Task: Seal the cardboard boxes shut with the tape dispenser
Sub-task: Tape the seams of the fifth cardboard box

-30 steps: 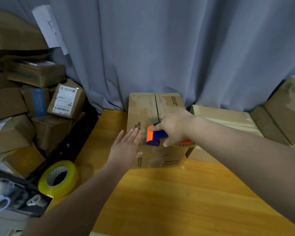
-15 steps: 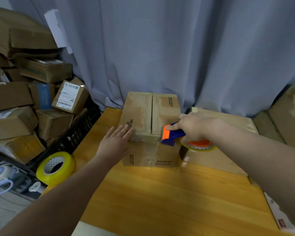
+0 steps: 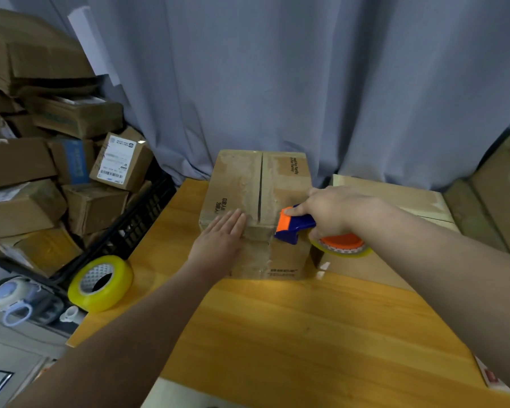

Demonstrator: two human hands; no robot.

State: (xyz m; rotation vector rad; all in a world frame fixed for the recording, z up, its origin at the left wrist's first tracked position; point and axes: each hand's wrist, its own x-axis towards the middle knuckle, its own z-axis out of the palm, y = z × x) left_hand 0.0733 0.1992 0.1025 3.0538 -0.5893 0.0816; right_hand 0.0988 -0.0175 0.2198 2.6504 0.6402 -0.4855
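Observation:
A brown cardboard box (image 3: 242,184) stands on the wooden table (image 3: 292,328) against the curtain, its two top flaps folded down with a dark seam between them. My left hand (image 3: 221,240) lies flat, fingers together, on the box's near left corner. My right hand (image 3: 333,210) grips a blue and orange tape dispenser (image 3: 295,226) at the box's near right top edge. The dispenser's yellowish tape roll (image 3: 340,245) with an orange hub hangs beside the box's right side.
A spare yellow tape roll (image 3: 100,282) sits on the table's left edge. A black crate (image 3: 130,228) and piled boxes (image 3: 42,172) fill the left. More flat cardboard boxes (image 3: 395,198) lie at the right, behind my right arm. A grey curtain (image 3: 306,83) hangs behind.
My right hand has carried the dispenser from the box's middle front to its near right edge. My left hand has settled flat on the box's near left corner.

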